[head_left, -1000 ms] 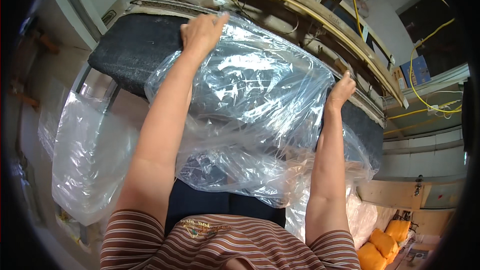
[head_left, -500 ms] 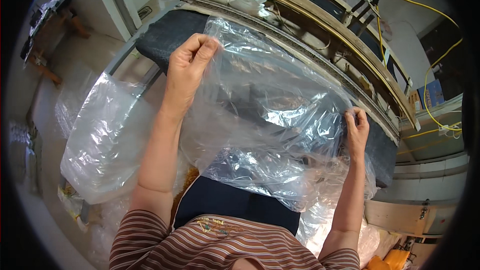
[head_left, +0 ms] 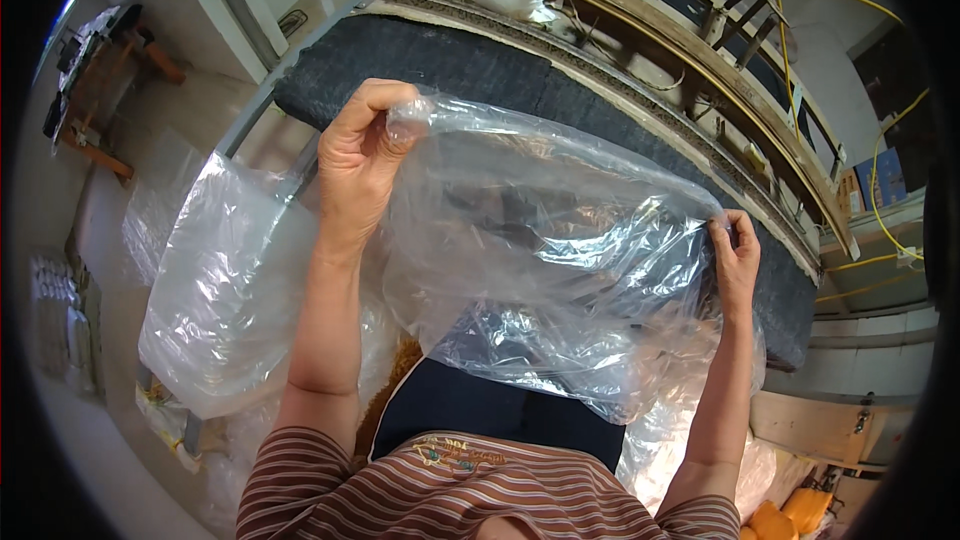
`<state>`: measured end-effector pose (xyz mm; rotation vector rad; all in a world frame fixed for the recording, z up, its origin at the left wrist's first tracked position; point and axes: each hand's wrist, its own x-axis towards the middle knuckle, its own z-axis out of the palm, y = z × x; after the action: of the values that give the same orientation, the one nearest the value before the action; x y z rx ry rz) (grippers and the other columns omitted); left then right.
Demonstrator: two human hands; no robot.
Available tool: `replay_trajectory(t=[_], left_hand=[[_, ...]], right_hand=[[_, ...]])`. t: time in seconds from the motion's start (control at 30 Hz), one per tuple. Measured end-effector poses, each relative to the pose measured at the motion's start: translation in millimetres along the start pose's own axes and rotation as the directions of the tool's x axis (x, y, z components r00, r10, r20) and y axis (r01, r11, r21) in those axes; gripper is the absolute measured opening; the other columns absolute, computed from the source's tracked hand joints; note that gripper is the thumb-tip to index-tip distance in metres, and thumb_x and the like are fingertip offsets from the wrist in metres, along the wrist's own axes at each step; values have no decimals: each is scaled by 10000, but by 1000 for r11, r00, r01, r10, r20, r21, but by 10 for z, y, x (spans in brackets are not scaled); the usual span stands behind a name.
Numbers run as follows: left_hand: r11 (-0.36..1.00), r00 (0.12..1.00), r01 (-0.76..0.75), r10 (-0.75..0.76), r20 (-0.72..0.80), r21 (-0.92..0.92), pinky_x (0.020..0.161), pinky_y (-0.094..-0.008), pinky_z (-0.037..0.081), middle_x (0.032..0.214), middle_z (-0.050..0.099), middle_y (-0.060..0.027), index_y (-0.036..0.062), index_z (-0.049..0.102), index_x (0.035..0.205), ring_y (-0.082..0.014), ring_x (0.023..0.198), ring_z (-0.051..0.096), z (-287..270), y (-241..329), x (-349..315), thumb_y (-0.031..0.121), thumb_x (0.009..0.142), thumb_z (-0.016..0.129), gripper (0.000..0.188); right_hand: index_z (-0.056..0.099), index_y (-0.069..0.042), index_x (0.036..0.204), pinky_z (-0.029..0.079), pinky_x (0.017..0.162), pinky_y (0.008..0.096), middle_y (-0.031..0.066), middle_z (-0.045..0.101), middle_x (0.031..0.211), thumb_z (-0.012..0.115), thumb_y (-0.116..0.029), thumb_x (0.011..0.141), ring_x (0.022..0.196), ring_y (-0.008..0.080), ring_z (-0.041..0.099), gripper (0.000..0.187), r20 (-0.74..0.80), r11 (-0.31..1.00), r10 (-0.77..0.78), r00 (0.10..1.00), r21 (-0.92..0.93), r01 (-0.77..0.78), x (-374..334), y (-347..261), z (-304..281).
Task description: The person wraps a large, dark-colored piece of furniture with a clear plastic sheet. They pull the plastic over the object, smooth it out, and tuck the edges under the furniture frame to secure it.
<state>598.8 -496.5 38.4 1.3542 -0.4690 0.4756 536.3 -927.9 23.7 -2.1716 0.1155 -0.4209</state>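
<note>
A wide sheet of clear plastic film is stretched between my two hands, its far edge drawn nearly straight. My left hand pinches the upper left corner, fingers closed, with film wrapped over the thumb and fingertips. Lower and to the right, my right hand grips the other corner between thumb and fingers. The film hangs down toward my lap in shiny folds. Behind it lies a dark padded work surface, partly seen through the plastic. Whether the film is one layer or two, I cannot tell.
Beyond the dark surface runs a long machine bar with a yellow cable at the right. More clear plastic hangs at my left. Orange bundles lie at the lower right, and a blue box stands at far right.
My left hand has come down and nearer, pulling the film's far edge off the back of the dark surface. My right hand still holds its corner.
</note>
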Motion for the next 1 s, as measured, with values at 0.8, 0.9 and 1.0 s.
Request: replay_trajectory(t=[0.8,0.9,1.0], left_hand=[[945,981,-178,148,128,274,763,-265,455,983,600,-73,33,647,933,-154,849,563,359,661,-246,121,794,738,188],[833,934,-326,358,13,447,768,-280,471,1041,573,-70,59,667,939,-173,902,549,480,798,-309,121,746,777,231],[461,736,-605,635,234,650,765,-292,484,1051,556,-35,155,700,939,-206,1008,502,445,835,-313,110,677,796,283]], right_hand=[[675,-24,836,443,771,304,19,615,727,681,-178,821,822,144,567,154,304,725,-681,667,408,554,-22,-2067,992],[666,-7,834,439,708,249,24,637,761,653,-168,849,748,99,553,162,402,783,-486,776,594,183,-119,-2070,1080],[661,3,845,431,670,215,13,648,771,624,-173,880,718,65,537,184,438,788,-506,743,585,192,-127,-2067,1108]])
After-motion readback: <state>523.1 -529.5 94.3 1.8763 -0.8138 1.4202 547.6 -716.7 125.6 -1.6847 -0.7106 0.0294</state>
